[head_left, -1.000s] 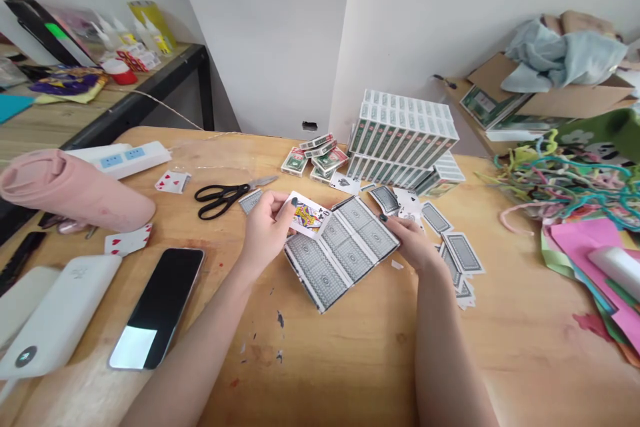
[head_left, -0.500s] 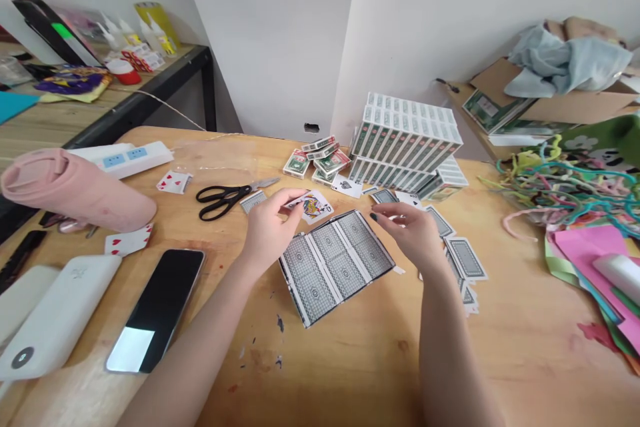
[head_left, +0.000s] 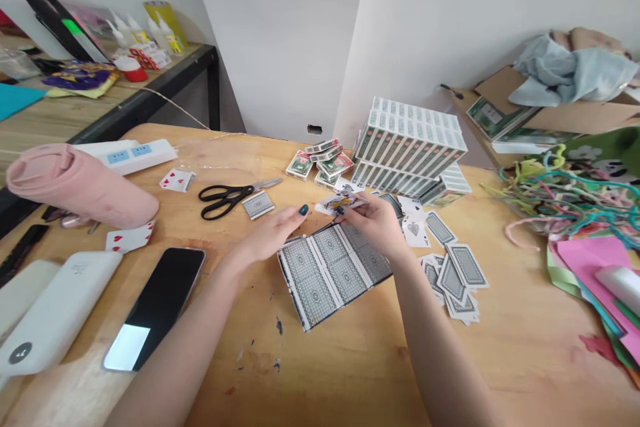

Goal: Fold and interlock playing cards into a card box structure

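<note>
My right hand point(head_left: 377, 223) pinches a playing card point(head_left: 334, 203) with a face picture on it, held above the far edge of a panel of playing cards point(head_left: 320, 270). The panel lies on the table, its patterned card backs side by side with white strips between them. At the panel's left corner my left hand point(head_left: 275, 230) is open, fingers stretched toward the card but apart from it. A small patterned card piece point(head_left: 258, 205) lies beyond my left hand, beside black-handled scissors point(head_left: 225, 199). Loose playing cards point(head_left: 455, 277) lie to the right of my right forearm.
Card boxes stand in a tall stack point(head_left: 413, 140), with several more in a small pile point(head_left: 325, 161). On the left lie a phone point(head_left: 159, 303), a white power bank point(head_left: 63, 310), a pink roll point(head_left: 83, 183) and a power strip point(head_left: 135, 155). Tangled yarn point(head_left: 570, 193) and coloured paper point(head_left: 590, 270) are at right.
The face card has passed from my left hand to my right hand, which moved left over the panel. My left hand has let go and opened. The view has shifted slightly.
</note>
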`<state>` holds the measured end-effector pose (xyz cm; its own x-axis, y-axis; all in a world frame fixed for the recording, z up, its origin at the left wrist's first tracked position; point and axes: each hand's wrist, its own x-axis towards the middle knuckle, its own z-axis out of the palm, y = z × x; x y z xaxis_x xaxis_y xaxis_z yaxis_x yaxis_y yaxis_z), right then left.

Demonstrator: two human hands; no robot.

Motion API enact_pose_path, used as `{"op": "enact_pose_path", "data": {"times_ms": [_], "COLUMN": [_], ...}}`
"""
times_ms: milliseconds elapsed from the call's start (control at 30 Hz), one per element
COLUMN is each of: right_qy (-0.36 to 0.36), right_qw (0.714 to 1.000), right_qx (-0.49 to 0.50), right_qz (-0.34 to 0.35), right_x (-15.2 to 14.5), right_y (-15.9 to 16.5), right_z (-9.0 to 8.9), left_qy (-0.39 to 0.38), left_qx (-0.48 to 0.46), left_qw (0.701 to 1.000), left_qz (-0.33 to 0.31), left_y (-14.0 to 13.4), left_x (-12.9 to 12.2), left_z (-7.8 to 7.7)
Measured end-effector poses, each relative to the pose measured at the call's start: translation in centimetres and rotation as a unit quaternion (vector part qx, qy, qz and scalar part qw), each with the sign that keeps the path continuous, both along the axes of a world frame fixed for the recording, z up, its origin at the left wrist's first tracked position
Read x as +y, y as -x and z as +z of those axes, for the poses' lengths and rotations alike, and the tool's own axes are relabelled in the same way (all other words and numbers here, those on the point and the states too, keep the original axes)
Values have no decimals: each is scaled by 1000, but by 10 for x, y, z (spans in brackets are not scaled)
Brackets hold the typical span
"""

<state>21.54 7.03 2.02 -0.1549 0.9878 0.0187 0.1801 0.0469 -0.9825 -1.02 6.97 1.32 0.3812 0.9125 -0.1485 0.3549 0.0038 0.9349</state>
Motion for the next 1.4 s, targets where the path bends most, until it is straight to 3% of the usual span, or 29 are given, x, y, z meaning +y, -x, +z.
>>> {"op": "enact_pose_path", "data": {"times_ms": [133, 233, 333, 567, 667, 767, 900, 1000, 1167, 1400], "right_qy": [-8, -15, -17, -8, -5, -5, -23, -40, -46, 26], "right_qw": [996, 990, 988, 991, 989, 986, 977, 961, 937, 989], "right_qx": [10, 44, 76, 103, 108, 113, 130, 170, 227, 71], "right_qz": [-91, -133, -132, -83, -101, -121, -165, -216, -261, -124], "right_x": [-4, -8, -11, -15, -15, -12, -5, -4, -23, -63], "right_y": [-9, -11, -11, -9, -11, -15, -16, -13, -7, 11], "right_z": [-7, -11, -14, -9, -6, -6, -7, -3, 19, 50], "left_qy": [76, 224, 330, 421, 396, 376, 428, 432, 354, 107], "left_qx": [41, -1, -42, -115, -152, -208, -314, -338, -354, -319], "left_qw": [994, 971, 937, 896, 903, 903, 847, 835, 856, 913], "left_qz": [-67, -78, -104, -80, -67, -12, 37, 49, 129, 230], "left_y": [7, 1, -11, -30, -33, -37, -40, -43, -48, -51], "left_x": [-3, -6, -6, -16, -31, -45, -53, -54, -55, -35], "left_z": [3, 6, 7, 6, 5, 6, 9, 13, 27, 47]}}
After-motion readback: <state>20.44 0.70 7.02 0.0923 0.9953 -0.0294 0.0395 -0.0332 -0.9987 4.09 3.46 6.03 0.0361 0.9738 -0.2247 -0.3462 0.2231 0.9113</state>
